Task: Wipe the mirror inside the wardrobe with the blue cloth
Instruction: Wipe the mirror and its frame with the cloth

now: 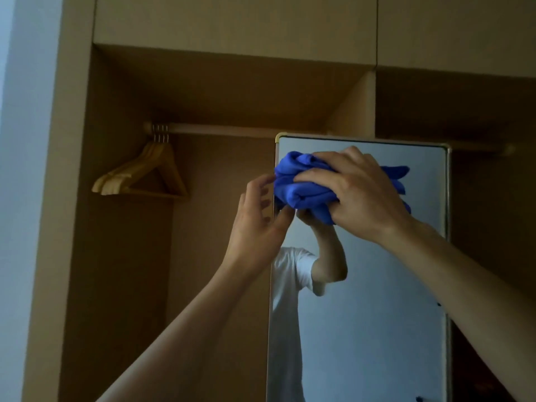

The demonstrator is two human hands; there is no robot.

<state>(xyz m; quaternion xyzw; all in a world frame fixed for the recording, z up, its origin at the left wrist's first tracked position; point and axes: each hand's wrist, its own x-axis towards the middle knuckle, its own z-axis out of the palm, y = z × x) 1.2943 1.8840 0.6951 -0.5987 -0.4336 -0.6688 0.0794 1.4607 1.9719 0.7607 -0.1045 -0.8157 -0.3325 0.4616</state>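
A bedroom is suggested: a built-in wardrobe (pixel 72 175) is seen, with a rail (pixel 232 129) fitted across it, wooden hangers (pixel 125 170) hung at 9 o'clock, a mirror (pixel 377 285) set at 5 o'clock and 2 doors (pixel 232 21) closed at 12 o'clock.

Wooden hangers (pixel 124 174) bunched together, hung at a rail's (pixel 232 129) left end — pale wall (pixel 26 169) further left

Dim light. A tan wardrobe (pixel 72 227), wooden hangers (pixel 145 172) at its rail's (pixel 232 129) left end; pale wall (pixel 26 169) left of the wardrobe.
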